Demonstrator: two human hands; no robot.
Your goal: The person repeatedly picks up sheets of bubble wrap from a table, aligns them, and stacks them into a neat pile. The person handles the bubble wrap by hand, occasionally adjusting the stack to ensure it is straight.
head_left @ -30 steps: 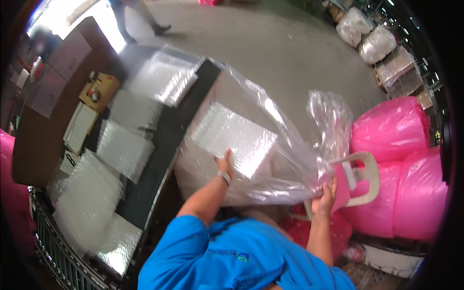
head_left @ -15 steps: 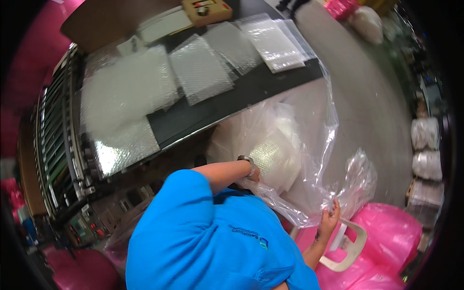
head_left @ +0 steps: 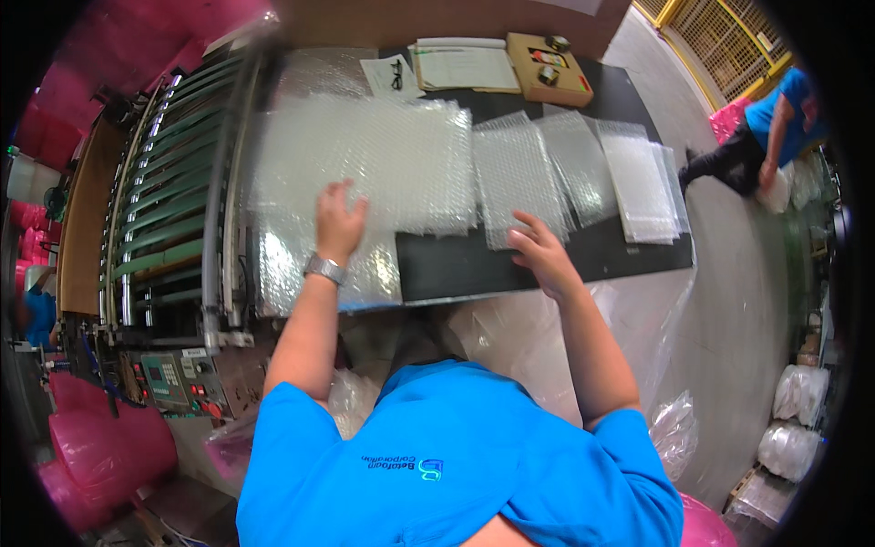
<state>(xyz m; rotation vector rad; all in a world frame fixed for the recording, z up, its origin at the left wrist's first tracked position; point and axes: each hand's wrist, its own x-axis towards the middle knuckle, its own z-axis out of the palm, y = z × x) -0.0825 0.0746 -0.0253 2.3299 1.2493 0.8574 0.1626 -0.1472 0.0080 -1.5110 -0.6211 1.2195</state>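
Note:
Above a broad pile of bubble wrap sheets point(head_left: 401, 159) hovers my left hand point(head_left: 339, 223), fingers apart and holding nothing. A watch is on that wrist. My right hand point(head_left: 544, 252), also empty with its fingers spread, is over the front of the black table point(head_left: 456, 264), nearest a smaller stack of bubble wrap pieces point(head_left: 512, 173). Whether either hand touches the sheets I cannot tell. Farther right lie a thinner clear stack point(head_left: 577, 164) and some white-looking bubble wrap pouches point(head_left: 633, 187). A clear plastic bag point(head_left: 519, 333) hangs below the table's front edge.
A roller conveyor machine point(head_left: 173, 201) with a control panel point(head_left: 169, 381) adjoins the table on the left. At the back are papers point(head_left: 465, 68), eyeglasses point(head_left: 396, 75) and a cardboard box point(head_left: 551, 73). A person point(head_left: 775, 128) in blue walks at the far right. Pink rolls point(head_left: 109, 438) stand lower left.
My body has turned left toward the table. Both hands have come away from the clear plastic bag and now reach over the tabletop. Another person has come into view at the right.

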